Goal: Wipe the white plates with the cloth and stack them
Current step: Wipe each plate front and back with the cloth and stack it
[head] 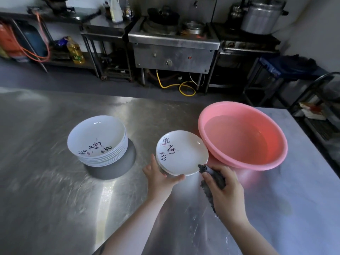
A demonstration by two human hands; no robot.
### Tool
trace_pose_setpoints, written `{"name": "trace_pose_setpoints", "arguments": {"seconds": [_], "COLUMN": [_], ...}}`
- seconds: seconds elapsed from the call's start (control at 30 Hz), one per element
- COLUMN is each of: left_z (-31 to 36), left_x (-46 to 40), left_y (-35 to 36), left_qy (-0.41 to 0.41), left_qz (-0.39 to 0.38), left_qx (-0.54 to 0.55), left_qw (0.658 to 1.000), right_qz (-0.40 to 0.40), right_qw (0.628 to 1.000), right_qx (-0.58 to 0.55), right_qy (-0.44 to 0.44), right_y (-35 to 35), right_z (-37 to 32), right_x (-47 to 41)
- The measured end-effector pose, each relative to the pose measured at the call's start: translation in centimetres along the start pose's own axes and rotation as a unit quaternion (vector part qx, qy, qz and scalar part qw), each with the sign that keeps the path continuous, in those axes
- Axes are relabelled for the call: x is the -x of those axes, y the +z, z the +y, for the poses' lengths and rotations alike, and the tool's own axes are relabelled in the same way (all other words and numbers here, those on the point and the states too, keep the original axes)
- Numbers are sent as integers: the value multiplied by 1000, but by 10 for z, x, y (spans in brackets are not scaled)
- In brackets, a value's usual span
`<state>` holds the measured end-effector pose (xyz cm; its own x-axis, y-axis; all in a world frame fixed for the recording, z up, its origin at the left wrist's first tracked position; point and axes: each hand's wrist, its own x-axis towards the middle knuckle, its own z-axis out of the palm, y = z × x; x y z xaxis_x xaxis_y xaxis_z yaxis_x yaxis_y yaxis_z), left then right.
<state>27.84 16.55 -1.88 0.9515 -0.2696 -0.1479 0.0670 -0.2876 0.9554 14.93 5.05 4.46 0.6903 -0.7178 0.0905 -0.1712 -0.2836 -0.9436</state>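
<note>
- In the head view, the left hand (158, 176) cups the near left edge of a small pile of white plates (182, 153), with the thumb up by the rim and the fingers curled under the front edge. I think this is to keep the pile from sliding, or to lift the top plate
- The small pile sits on the shiny metal table (55, 181), between the two hands and just beside the pink basin (242, 135). It looks like only a few plates, but I cannot count them
- The right hand (224, 188) is closed tight around the dark cloth (211, 179). One end pokes out the top and nearly touches the plate's rim, and the rest hangs down under the hand. The cloth is held close so it can start rubbing the plate
- The pink basin has water in it. It stays near, maybe so the cloth can get wet
- The big stack of white plates (99, 140) stands well apart on the left, on top of a grey round stand (114, 164). I guess clean plates go there, out of the way
</note>
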Motion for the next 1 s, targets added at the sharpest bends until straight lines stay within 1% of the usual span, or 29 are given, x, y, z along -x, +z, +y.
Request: {"name": "trace_pose_setpoints", "arguments": {"seconds": [0.03, 0.07, 0.1, 0.17, 0.2, 0.27, 0.37, 0.47, 0.6, 0.67, 0.8, 1.0], "left_z": [-1, -2, -2, -3, -4, -4, -9, -16, -23, -24, -20, -9], "left_x": [-3, -8, -15, -32, -42, -61, -78, -86, -90, -91, -88, -85], "left_y": [-12, -29, -48, -90, -109, -139, -163, -173, -179, -179, -177, -179], "left_qy": [-10, -15, -16, -26, -32, -56, -83, -103, -124, -138, -120, -105], "left_qz": [26, 72, 133, 250, 290, 335, 368, 393, 394, 385, 383, 381], "left_qx": [13, 27, 39, 68, 84, 101, 96, 97, 89, 109, 114, 98], "left_qw": [1000, 997, 990, 966, 953, 935, 921, 908, 906, 906, 909, 913], "right_qz": [-1, 0, -3, -20, -34, -67, -115, -133, -122, -110, -104, -92], "right_qw": [1000, 1000, 1000, 999, 998, 996, 991, 989, 992, 993, 993, 994], "right_qx": [-6, -13, -21, -36, -44, -55, -60, -57, -37, -14, 18, 28], "right_qy": [-3, -3, 0, 9, 10, 5, -13, -21, -20, -38, -59, -53], "right_y": [3, 7, 12, 28, 38, 59, 85, 99, 105, 108, 110, 105], "right_z": [-3, -7, -11, -20, -26, -39, -53, -58, -58, -60, -60, -55], "right_x": [0, -1, -2, -3, -3, -1, 5, 8, 6, 5, 7, 9]}}
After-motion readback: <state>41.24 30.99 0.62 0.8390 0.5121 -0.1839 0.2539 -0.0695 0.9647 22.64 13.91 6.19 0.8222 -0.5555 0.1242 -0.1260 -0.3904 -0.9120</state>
